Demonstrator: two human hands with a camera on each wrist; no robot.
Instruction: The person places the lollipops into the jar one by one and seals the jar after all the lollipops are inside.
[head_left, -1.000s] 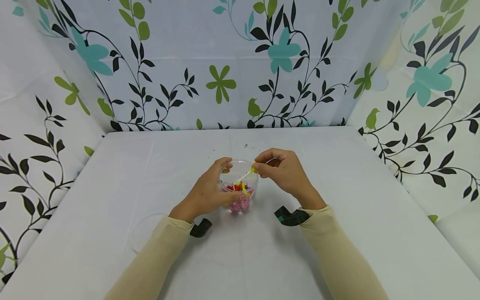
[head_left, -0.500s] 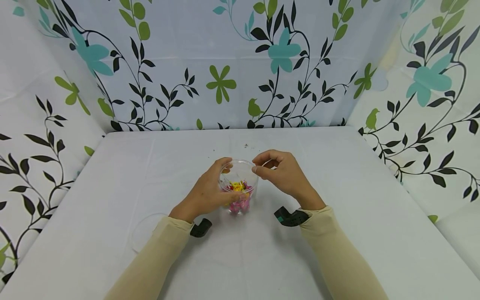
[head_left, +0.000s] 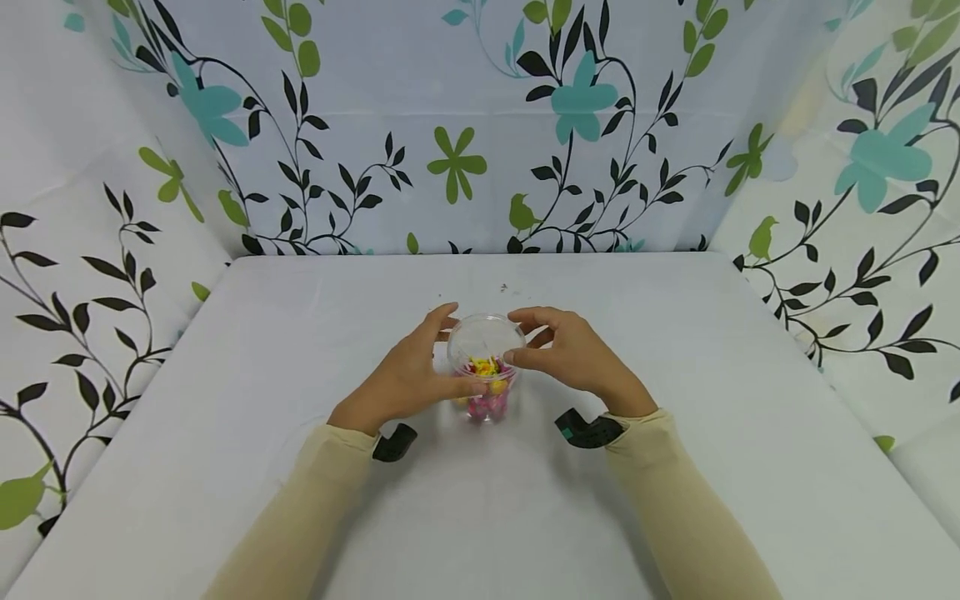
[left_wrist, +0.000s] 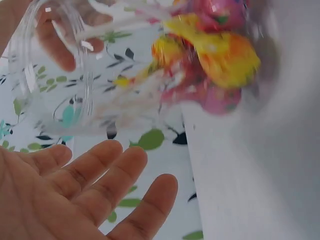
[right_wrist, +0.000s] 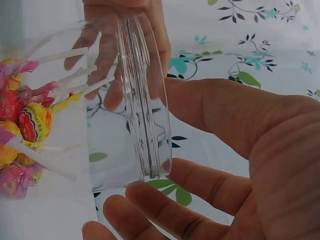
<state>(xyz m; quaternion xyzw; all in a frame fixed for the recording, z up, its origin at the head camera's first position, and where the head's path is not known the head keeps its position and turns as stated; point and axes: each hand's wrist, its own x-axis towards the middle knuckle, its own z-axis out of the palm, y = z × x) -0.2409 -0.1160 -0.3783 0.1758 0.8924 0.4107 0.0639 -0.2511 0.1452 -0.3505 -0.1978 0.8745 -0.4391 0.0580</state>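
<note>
A clear plastic jar (head_left: 486, 335) stands upright on the white table, with no lid on its mouth. Wrapped lollipops (right_wrist: 35, 120), pink, yellow and red with white sticks, fill its lower part. My left hand (head_left: 405, 371) is held around the jar's left side, its fingers spread; in the left wrist view they stand apart from the wall. My right hand (head_left: 581, 354) holds the jar near its rim, thumb in front and fingers behind. In the right wrist view, the right thumb (right_wrist: 210, 102) lies against the rim.
A faint clear round outline, perhaps a lid (head_left: 288, 454), lies on the table beside my left sleeve. Small dark specks (head_left: 504, 287) mark the cloth behind the jar. Patterned curtains (head_left: 450, 167) hang around the table's back and sides.
A yellow lollipop pinched in my right hand has dropped into the jar. My right hand has come around the rim, while my left fingers have loosened from the jar. The head view has shifted slightly.
</note>
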